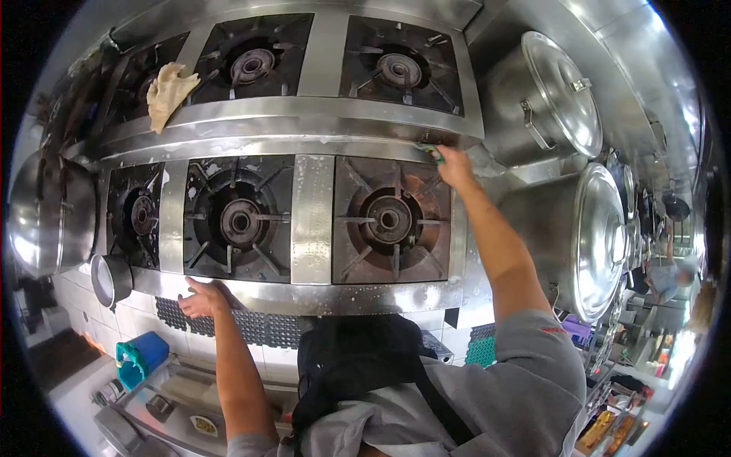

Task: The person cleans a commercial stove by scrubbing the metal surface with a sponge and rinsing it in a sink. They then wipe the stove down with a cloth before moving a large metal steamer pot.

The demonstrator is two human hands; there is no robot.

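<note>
Standing beside the stove (313,228): lidded pots (542,244); atop, cloth (169,95).

edges bow while glare streaks pot lids (598,259).

We observe the right arm (499,240) extended well forward and angled inward, its elbow nearly straight and the right hand (454,167) curled into a grip. We find the left arm (237,369) reaching forward on its own side, with the left hand (201,298) nearer the torso, its fingers uncurled and directed leftward.
</note>
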